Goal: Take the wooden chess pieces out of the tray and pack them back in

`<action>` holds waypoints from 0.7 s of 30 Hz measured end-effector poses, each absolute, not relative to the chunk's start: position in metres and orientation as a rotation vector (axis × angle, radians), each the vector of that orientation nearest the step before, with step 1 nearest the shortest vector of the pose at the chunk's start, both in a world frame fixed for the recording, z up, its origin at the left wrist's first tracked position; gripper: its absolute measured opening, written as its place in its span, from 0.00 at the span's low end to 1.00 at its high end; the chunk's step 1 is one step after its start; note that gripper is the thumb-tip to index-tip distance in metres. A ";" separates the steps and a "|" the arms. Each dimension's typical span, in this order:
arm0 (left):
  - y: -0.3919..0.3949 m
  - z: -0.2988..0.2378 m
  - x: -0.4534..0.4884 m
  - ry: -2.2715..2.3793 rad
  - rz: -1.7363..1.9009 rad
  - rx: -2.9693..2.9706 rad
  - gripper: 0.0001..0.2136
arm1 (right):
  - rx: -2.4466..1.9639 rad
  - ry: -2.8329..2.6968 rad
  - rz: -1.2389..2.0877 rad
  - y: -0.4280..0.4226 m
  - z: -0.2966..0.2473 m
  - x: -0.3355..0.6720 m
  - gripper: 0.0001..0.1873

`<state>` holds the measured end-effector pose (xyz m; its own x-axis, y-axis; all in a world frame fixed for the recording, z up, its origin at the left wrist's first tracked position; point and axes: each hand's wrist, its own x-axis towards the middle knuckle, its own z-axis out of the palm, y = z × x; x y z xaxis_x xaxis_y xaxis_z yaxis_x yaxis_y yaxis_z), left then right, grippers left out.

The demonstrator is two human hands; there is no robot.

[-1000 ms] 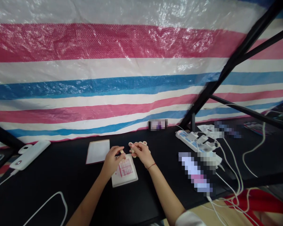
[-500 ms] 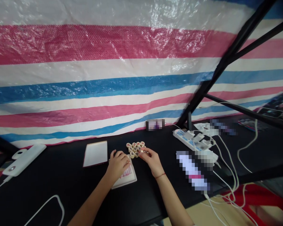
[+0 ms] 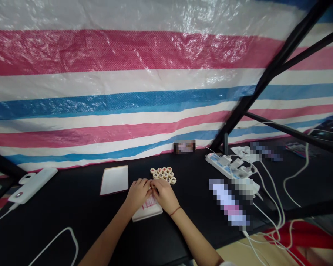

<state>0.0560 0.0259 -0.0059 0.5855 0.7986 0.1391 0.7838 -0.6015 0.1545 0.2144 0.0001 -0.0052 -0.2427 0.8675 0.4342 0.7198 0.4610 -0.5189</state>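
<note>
My left hand and my right hand meet at the fingertips over the far end of a shallow white box with pink drawing inside. Both have curled fingers. A pale bit of a Chinese chess piece shows between them, at my right fingertips; whatever my left fingers grip is hidden. Just beyond my right hand, several round Chinese chess pieces lie in rows, the far row with red characters and the nearer ones with black. Part of the nearest row is covered by my right hand.
A white-lined box lid lies left of my hands on the black table. Further left is a white power bank with a cable. On the right are a blurred phone, a loaded power strip and loose cables. A striped sheet hangs behind.
My right hand has moved left from the chess pieces to my left hand, bringing a pale piece. More of the rows now shows. The view has shifted slightly.
</note>
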 end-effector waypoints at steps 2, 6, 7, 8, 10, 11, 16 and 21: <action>0.025 -0.005 0.054 1.357 0.281 2.739 0.16 | -1.308 -2.077 0.253 0.004 -0.007 0.213 0.13; 0.023 -0.002 0.050 1.385 0.254 2.719 0.20 | -1.329 -2.150 0.225 0.009 -0.008 0.210 0.10; 0.023 -0.002 0.049 1.401 0.239 2.709 0.20 | -1.334 -2.170 0.214 0.009 -0.007 0.210 0.09; 0.023 -0.001 0.049 1.416 0.224 2.701 0.21 | -1.339 -2.186 0.198 0.009 -0.006 0.209 0.08; 0.022 -0.002 0.048 1.436 0.201 2.695 0.21 | -1.347 -2.210 0.158 0.009 -0.003 0.210 0.06; 0.022 -0.003 0.048 1.440 0.201 2.698 0.21 | -1.355 -2.219 0.136 0.008 -0.002 0.210 0.05; 0.022 -0.006 0.048 1.444 0.280 2.724 0.19 | -1.424 -2.306 0.053 0.006 0.003 0.214 0.04; 0.022 -0.006 0.048 1.435 0.332 2.725 0.17 | -1.461 -2.348 0.016 0.009 0.004 0.212 0.04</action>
